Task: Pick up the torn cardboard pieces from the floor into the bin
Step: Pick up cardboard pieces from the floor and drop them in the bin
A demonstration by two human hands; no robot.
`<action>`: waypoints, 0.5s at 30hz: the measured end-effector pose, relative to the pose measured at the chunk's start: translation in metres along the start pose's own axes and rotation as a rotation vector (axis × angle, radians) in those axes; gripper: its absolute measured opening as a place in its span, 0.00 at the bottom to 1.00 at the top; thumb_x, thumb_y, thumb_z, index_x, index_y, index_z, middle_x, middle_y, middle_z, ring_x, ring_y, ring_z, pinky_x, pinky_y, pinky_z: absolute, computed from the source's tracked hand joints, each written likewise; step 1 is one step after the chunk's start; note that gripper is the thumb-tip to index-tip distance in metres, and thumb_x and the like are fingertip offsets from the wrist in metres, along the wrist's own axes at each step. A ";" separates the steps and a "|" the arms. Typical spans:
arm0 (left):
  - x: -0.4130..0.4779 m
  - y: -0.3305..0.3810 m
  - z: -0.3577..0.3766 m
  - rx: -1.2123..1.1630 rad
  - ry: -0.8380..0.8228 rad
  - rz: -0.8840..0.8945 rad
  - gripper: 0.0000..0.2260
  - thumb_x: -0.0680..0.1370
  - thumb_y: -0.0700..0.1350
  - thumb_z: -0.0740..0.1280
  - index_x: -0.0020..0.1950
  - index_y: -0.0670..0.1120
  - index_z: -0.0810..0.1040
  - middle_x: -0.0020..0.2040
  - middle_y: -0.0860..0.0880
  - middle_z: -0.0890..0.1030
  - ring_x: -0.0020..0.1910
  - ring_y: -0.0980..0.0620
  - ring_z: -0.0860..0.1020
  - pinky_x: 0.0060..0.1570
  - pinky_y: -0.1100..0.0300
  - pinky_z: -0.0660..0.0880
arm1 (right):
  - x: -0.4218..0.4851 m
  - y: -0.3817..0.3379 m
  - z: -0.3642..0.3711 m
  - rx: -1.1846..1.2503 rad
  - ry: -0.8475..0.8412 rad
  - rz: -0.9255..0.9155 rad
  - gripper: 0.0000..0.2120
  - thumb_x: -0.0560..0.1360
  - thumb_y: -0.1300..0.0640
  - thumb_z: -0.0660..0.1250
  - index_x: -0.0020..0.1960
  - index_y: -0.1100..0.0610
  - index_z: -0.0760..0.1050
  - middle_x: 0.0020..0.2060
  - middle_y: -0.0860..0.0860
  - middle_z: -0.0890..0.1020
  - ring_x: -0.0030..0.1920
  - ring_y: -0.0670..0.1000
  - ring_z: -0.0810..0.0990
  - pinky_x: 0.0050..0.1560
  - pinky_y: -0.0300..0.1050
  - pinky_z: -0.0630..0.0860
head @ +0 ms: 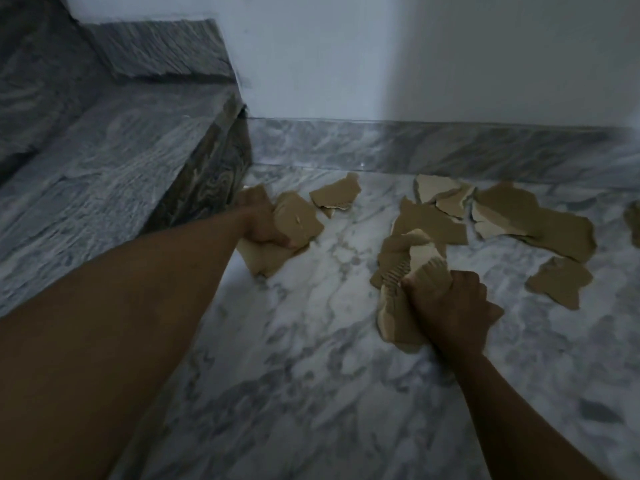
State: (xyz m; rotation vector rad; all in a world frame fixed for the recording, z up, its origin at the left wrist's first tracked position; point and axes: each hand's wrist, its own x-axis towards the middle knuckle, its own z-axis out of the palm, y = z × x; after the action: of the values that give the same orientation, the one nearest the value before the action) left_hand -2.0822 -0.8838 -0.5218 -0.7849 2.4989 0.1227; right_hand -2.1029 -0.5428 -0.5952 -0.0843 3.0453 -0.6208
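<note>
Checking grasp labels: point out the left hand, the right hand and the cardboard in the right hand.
left hand (258, 223): head view, back of the hand.
right hand (453, 306): head view, knuckles.
cardboard (393, 273): head view, torn corrugated edge.

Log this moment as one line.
left hand grips cardboard piece by step | right hand grips cardboard bundle | loose pieces on floor | bin not in view

Two hands are showing, the left hand (259, 223) and the right hand (450, 306). Two steps are rising on the left, a lower step (104, 188) and an upper step (156, 50). About three pieces (298, 216) are bunching at the left hand. The right hand is gripping a bundle (394, 306), its count hidden by overlap. About seven loose pieces (533, 220) are lying on the floor (311, 341).
</note>
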 end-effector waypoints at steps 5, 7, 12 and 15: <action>0.001 -0.008 0.022 -0.172 0.112 0.087 0.59 0.59 0.74 0.72 0.80 0.48 0.52 0.79 0.44 0.58 0.76 0.40 0.60 0.72 0.48 0.62 | 0.005 0.002 0.004 0.092 -0.010 -0.003 0.38 0.69 0.27 0.63 0.66 0.55 0.73 0.64 0.51 0.70 0.62 0.57 0.74 0.64 0.62 0.66; -0.011 -0.009 0.037 -0.161 0.148 0.145 0.63 0.52 0.81 0.65 0.80 0.51 0.53 0.79 0.46 0.58 0.76 0.40 0.58 0.74 0.47 0.60 | 0.004 0.000 0.002 0.138 -0.025 0.003 0.37 0.69 0.27 0.65 0.65 0.54 0.73 0.65 0.49 0.68 0.62 0.55 0.74 0.65 0.62 0.67; -0.051 0.019 0.099 -0.088 0.290 0.289 0.46 0.64 0.79 0.50 0.75 0.54 0.66 0.75 0.50 0.67 0.74 0.47 0.64 0.70 0.48 0.60 | 0.001 -0.005 -0.002 0.115 -0.077 0.040 0.38 0.68 0.26 0.64 0.65 0.53 0.74 0.69 0.48 0.66 0.66 0.55 0.71 0.66 0.63 0.67; -0.070 0.036 0.123 -0.108 0.402 0.175 0.48 0.65 0.79 0.44 0.72 0.49 0.70 0.70 0.46 0.71 0.67 0.43 0.67 0.60 0.50 0.60 | 0.015 -0.023 -0.012 0.125 -0.187 0.131 0.40 0.66 0.26 0.66 0.67 0.51 0.73 0.72 0.49 0.62 0.71 0.57 0.64 0.68 0.64 0.63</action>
State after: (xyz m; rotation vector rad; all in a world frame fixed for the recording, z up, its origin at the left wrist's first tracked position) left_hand -1.9987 -0.7899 -0.5954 -0.6849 2.9636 0.1766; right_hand -2.1168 -0.5603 -0.5758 0.0562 2.7984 -0.7460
